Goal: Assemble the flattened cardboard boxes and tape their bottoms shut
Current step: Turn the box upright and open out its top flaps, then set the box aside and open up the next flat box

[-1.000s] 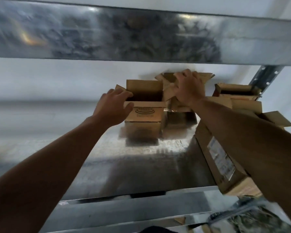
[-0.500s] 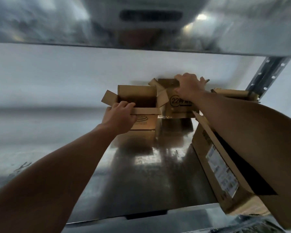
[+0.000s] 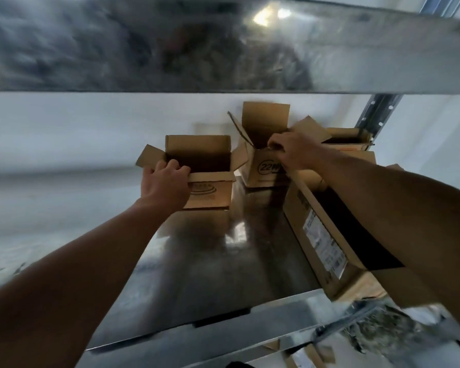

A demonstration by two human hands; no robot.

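Cardboard sat under both sets of fingers. My left hand (image 3: 165, 187) had its fingers curled over the near rim of the small open box (image 3: 213, 197), close to its left corner, gripping that edge. My right hand (image 3: 292, 152) was clenched on the near top edge of the box marked 22 (image 3: 263, 172), with the fingers hooked over the rim at its right corner.

Both boxes stood upright with their top flaps open at the far end of the metal shelf (image 3: 210, 261), close to the white wall (image 3: 91, 123). The box marked 22 was farther back and just right of the small open box, and their side flaps came very close together.

Under my right forearm a large carton (image 3: 322, 235) with a white label on its side lay along the right edge of the shelf. Beyond it, at the far right, stood 1 more open box (image 3: 348, 140) beside the steel upright (image 3: 375, 112). An upper shelf beam (image 3: 223, 49) crossed overhead.
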